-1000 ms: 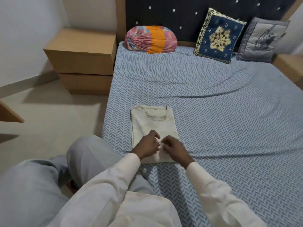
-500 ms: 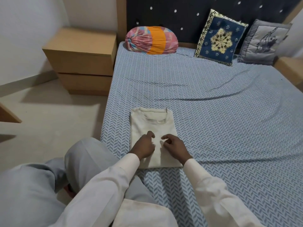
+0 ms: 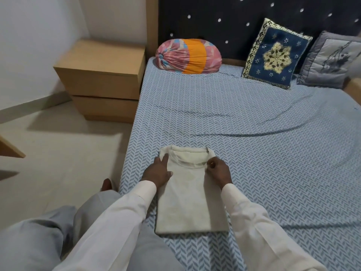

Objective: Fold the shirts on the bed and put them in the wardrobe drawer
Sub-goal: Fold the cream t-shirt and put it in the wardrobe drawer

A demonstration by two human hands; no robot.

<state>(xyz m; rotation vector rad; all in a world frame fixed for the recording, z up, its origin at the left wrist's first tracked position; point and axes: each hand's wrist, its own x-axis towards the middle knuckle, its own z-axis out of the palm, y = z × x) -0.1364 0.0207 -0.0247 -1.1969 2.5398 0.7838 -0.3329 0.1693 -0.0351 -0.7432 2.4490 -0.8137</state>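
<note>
Now the shirt (image 3: 191, 198) runs lengthwise up mid-frame, collar end at both hands: left hand (image 3: 158, 171) lies flat-fingered on it, right hand (image 3: 217, 170) pinches its shoulder.

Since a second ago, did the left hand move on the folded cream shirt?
Yes. The left hand slid from the middle of the folded cream shirt up to its collar-end left corner.

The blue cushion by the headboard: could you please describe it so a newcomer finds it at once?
Start at the dark studded headboard. Three cushions sit along it, and the blue cushion is the middle one. Unlike the pink-and-orange bolster to its left and the grey cushion to its right, it has a cream star motif.
</note>
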